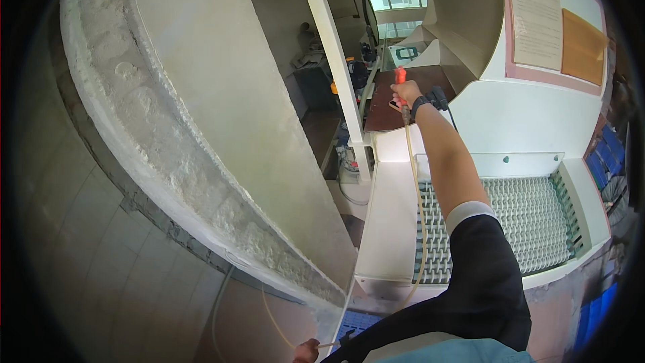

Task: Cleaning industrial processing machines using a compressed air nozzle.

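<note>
My right arm stretches forward, and its hand (407,92) is closed round an orange-red air blow gun (401,75). From the gun's lower end a pale yellow hose (414,178) hangs down along the machine's white front. The hand is over a dark red-brown board (381,87) beneath the machine's curved hood; a small thing under the fingers is too hidden to name. Low at the bottom edge, my left hand (307,351) is closed on a pale hose, and only part of that hand shows.
A white machine (537,121) with a grid of plastic conveyor links (527,222) stands at the right. A thick, rough-edged wall (222,94) fills the left. Between them rises a white post (330,47). Blue crates (605,154) are stacked at the far right.
</note>
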Demonstrator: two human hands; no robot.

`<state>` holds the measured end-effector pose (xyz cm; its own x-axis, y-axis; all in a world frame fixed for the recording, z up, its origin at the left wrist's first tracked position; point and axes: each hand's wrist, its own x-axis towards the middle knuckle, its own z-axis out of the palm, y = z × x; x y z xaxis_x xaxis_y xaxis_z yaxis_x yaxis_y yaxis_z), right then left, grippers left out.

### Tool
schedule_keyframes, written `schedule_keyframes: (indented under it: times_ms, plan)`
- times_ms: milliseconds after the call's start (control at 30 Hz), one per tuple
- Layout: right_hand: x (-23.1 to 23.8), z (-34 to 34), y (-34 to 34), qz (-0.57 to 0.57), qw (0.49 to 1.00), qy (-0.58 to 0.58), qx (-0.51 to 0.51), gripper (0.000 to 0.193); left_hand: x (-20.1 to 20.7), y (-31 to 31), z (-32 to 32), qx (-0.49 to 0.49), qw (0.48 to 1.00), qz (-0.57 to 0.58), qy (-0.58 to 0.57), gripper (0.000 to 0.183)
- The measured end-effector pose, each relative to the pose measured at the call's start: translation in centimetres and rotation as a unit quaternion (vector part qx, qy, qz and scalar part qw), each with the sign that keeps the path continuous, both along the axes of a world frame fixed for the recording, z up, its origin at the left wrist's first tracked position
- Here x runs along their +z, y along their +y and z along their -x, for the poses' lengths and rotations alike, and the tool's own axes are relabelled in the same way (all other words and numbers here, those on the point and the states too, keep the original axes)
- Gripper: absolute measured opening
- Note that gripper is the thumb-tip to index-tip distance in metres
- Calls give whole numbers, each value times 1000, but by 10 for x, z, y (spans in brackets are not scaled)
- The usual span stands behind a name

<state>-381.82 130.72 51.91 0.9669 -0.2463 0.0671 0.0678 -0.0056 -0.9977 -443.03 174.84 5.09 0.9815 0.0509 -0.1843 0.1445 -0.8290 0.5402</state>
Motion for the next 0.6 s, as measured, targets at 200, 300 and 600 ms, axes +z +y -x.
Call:
schedule_keyframes:
  times_ms: [200,300,600]
  plan:
    - [-7,36,76,119,979,68,148,21,-4,5,4,-4,999,-35,-29,26]
    - [-13,45,76,109,979,57,160,22,-15,16,7,-23,998,-30,-39,27]
    - [-28,166,2,-28,995,-56,79,41,73,40,-3,-125,987,-73,64,18]
